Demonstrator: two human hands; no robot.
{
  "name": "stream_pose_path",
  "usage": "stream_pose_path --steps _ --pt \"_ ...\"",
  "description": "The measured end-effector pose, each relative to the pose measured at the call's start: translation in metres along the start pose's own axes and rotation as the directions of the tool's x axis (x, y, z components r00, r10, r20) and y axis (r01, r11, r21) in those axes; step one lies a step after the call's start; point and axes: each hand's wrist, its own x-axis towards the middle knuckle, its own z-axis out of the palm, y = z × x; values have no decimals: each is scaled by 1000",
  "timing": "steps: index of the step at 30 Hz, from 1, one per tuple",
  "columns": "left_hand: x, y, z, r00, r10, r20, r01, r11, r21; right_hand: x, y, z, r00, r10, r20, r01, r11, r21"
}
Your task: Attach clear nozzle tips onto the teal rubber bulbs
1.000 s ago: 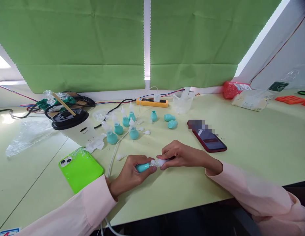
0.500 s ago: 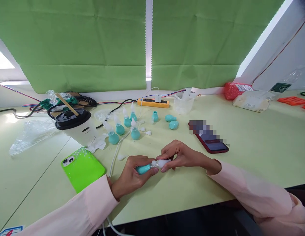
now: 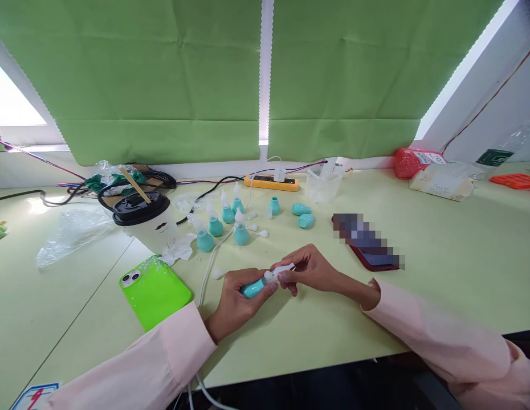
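Note:
Near the front of the table, my left hand (image 3: 243,299) is closed around the teal bulb (image 3: 253,288) of a nasal aspirator, which lies tilted, tip up to the right. A clear collar (image 3: 271,277) joins the bulb to a white nozzle tip (image 3: 286,267). My right hand (image 3: 310,270) pinches that tip between thumb and fingers, which partly cover it. Behind my hands stand several teal aspirators with tips on, one of them at the front (image 3: 241,232). A bare teal bulb (image 3: 274,206) stands upright, and two more bulbs (image 3: 306,220) lie on their sides.
Small white tips (image 3: 263,233) lie loose by the aspirators. At left are a green phone (image 3: 158,293) and a lidded paper cup (image 3: 151,230). A dark red phone (image 3: 370,245) lies right. Further back are a plastic tub (image 3: 322,188) and an orange power strip (image 3: 271,183). A white cable (image 3: 209,265) crosses the table.
The view has shifted slightly, so everything sits a bit further right. My right fingers have turned on the nozzle tip, which now points more upward. My left hand keeps its hold on the bulb.

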Motion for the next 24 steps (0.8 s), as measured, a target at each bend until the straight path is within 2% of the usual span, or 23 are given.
stream_pose_path --steps 5,10,13,16,20,24 --pt "-1 1 1 999 25 -45 -24 1000 6 -1 1 10 998 12 -67 -7 997 75" --pt "-6 -2 4 988 40 -151 -34 999 41 -2 10 24 999 35 -28 -29 984 178" --pt "-7 0 3 986 111 -127 -99 991 96 -4 14 29 999 43 -12 -40 981 191" --pt "-5 3 2 969 162 -187 -142 983 118 -7 8 29 999 18 -33 -11 984 179" --pt "-3 3 4 967 87 -240 -64 993 101 -7 -6 24 997 -38 -74 48 989 140" --pt "-4 -3 8 966 -39 -257 54 997 53 -4 -7 21 968 -86 -237 105 992 69"
